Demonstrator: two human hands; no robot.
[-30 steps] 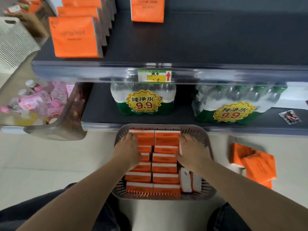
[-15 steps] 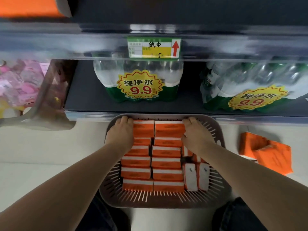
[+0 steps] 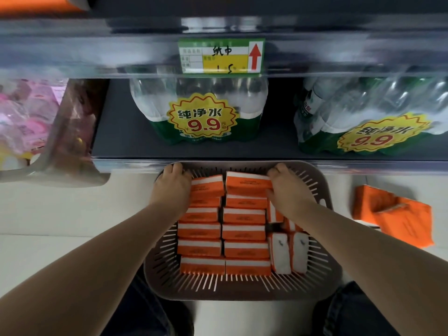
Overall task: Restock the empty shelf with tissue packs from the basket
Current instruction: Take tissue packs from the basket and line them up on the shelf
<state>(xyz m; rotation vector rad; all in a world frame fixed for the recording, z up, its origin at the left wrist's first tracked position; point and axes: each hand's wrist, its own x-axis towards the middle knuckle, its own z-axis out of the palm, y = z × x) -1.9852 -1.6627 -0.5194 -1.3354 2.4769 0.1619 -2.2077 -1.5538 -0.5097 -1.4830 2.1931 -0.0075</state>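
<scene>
A grey slotted basket (image 3: 242,286) sits on the floor between my knees, filled with several orange and white tissue packs. My left hand (image 3: 173,186) grips the far left pack (image 3: 208,186) of the back row, fingers curled over its far side. My right hand (image 3: 287,189) grips the far right pack (image 3: 247,184), which is tilted up out of its row. The shelf above (image 3: 315,10) is dark and mostly out of view; one orange pack corner (image 3: 36,3) shows at its top left.
Shrink-wrapped water bottle packs (image 3: 198,110) (image 3: 368,117) stand on the lower shelf under a price tag (image 3: 221,56). Two loose orange packs (image 3: 392,214) lie on the floor at right. A clear bin of pink items (image 3: 31,122) is at left.
The view has dropped and closed in on the basket. Both hands slid to the back row and took hold of its two packs, which now tilt upward.
</scene>
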